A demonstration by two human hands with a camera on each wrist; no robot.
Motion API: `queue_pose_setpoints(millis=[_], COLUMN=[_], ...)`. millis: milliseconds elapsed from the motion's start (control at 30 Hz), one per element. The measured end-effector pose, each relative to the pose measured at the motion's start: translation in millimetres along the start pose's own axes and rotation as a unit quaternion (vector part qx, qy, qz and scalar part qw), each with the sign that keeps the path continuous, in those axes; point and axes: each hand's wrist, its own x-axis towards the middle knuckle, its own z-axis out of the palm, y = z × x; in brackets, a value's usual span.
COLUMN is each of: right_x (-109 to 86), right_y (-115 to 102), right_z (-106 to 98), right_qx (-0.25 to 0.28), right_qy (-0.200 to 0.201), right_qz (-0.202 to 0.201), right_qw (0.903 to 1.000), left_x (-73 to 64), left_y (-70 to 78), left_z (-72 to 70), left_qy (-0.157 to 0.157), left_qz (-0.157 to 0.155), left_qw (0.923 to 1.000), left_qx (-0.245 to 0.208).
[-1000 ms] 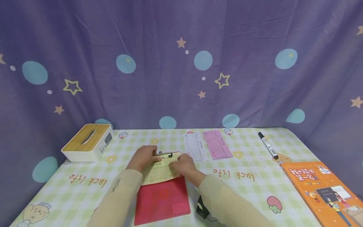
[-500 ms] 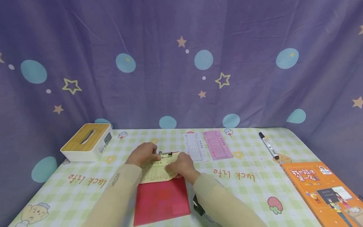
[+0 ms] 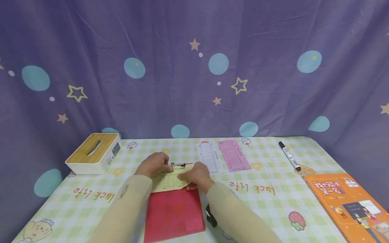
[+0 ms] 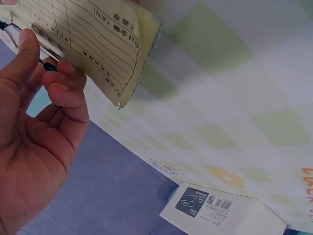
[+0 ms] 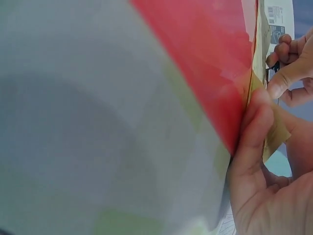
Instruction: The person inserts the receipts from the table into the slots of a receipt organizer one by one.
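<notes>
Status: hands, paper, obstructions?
Left hand pinches black-tipped silver metal clip. Right hand pinches yellow printed paper. Paper overlaps far part of flat red plastic folder. Nothing visibly blocking, apparently.

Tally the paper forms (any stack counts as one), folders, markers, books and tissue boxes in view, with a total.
Forms: 3 (yellow form, white form, pink form)
Red folder: 1
Marker: 1
Orange book: 1
Tissue box: 1
Total: 7

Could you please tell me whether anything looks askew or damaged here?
Nothing looks spilled, but the yellow paper curls along one edge instead of lying flat, and the pink slip sits askew to the white slip.
</notes>
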Motion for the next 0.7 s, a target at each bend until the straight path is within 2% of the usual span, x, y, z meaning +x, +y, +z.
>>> queue_pose_setpoints(millis=[200, 400, 700], right_x=[4.3, 5.3, 4.7], right_y=[1.3, 0.4, 1.9], right_z=[1.3, 1.8, 0.4], right_qx=[0.007, 0.007, 0.003], right_qy=[0.003, 0.004, 0.005], right_qz=[0.008, 0.012, 0.014], right_qw=[0.9999, 0.9999, 0.9999], left_x=[2.5, 2.9, -1.2], left_y=[-2.6, -3.4, 3.1], left_z=[1.9, 1.9, 2.7], left_qy=[0.004, 0.01, 0.015], left_qz=[-0.005, -0.01, -0.044], left_qw=[1.0, 0.9996, 0.9973], left_qx=[-0.002, -0.023, -0.057])
